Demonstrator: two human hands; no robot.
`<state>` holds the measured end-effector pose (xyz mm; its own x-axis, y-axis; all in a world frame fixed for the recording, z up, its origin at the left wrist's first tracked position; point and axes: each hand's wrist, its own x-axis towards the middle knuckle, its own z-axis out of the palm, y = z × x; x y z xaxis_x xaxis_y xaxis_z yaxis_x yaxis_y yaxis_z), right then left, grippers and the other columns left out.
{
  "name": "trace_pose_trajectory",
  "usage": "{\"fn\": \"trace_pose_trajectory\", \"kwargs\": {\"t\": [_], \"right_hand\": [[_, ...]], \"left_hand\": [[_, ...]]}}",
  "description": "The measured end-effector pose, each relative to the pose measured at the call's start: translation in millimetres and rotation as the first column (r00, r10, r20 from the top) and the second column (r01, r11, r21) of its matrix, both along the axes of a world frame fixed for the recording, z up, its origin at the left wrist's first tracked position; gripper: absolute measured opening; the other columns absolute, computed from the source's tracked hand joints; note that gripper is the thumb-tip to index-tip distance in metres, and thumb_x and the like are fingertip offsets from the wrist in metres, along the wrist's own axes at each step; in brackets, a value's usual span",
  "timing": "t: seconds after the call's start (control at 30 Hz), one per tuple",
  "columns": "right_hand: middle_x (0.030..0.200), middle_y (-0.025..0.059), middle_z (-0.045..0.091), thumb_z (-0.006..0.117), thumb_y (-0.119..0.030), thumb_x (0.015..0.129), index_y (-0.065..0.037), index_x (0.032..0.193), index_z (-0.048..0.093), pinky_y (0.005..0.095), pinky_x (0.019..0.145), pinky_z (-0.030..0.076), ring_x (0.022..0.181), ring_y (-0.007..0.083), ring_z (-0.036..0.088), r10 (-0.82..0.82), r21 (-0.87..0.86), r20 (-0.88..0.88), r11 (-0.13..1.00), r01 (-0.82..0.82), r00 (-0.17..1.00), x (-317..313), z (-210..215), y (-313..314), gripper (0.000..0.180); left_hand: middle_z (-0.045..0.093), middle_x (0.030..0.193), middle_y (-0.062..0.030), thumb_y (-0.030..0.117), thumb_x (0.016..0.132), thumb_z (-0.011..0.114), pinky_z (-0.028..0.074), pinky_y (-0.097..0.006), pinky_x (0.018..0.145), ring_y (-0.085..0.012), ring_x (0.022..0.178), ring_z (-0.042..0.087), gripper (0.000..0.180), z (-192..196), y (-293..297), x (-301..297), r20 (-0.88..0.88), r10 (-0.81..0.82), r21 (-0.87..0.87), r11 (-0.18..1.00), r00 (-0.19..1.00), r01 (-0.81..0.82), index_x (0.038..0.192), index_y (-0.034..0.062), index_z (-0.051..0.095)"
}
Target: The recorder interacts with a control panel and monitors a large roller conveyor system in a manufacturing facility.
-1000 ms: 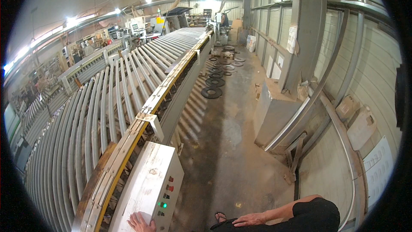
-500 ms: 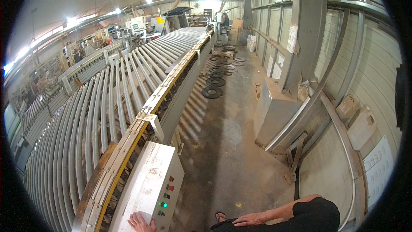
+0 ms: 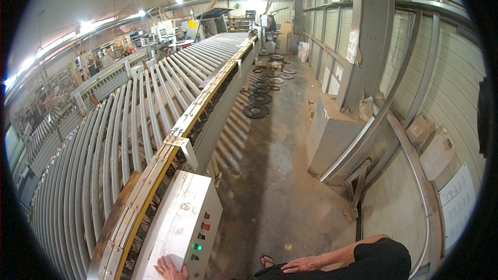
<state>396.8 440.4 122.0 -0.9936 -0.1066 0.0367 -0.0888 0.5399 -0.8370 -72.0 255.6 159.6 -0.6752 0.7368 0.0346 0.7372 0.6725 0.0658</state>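
My left hand (image 3: 170, 269) rests palm down on the near end of a white control box (image 3: 179, 205), its fingers spread and nothing held. The box's right side carries a column of red and black buttons, with one green light (image 3: 196, 247) glowing near my hand. At the lower right, my right hand (image 3: 302, 264) lies flat on my dark-clothed leg, fingers stretched out and holding nothing. My sandalled foot (image 3: 266, 262) shows on the floor beside that hand.
A long roller conveyor (image 3: 136, 119) with a yellow-edged rail runs from the near left into the distance. Several black rings (image 3: 257, 111) lie on the concrete floor. A steel column (image 3: 369, 36) on a concrete base and plastic jugs (image 3: 437, 154) line the right wall.
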Motion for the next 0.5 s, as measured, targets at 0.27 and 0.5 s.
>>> {"fn": "trace_pose_trajectory", "kwargs": {"t": [0.27,0.5], "right_hand": [[0.151,0.018,0.021,0.051,-0.022,0.093,-0.016,0.151,0.01,0.0463,0.108,0.033,0.132,0.0362,0.036,-0.002,-0.019,-0.034,1.0,0.001,0.999,-0.1,-2.2,0.6,0.071],[0.151,0.0177,0.021,0.054,-0.023,0.092,-0.016,0.151,0.01,0.0465,0.108,0.033,0.133,0.0359,0.035,-0.005,-0.026,-0.031,1.0,0.004,1.0,-1.1,4.8,-0.1,0.074]], "left_hand": [[0.037,0.145,-0.0171,0.046,0.084,0.063,0.014,-0.053,0.115,-0.0306,0.139,0.025,0.077,-0.7,-0.6,-0.6,-0.009,-0.001,-0.011,1.0,1.0,0.001,0.142,0.005,0.033],[0.033,0.148,-0.0165,0.051,0.086,0.057,0.011,-0.052,0.116,-0.0302,0.14,0.023,0.08,1.2,1.2,-1.1,0.016,0.022,-0.059,0.998,1.0,-0.021,0.143,0.0019,0.03]]}}
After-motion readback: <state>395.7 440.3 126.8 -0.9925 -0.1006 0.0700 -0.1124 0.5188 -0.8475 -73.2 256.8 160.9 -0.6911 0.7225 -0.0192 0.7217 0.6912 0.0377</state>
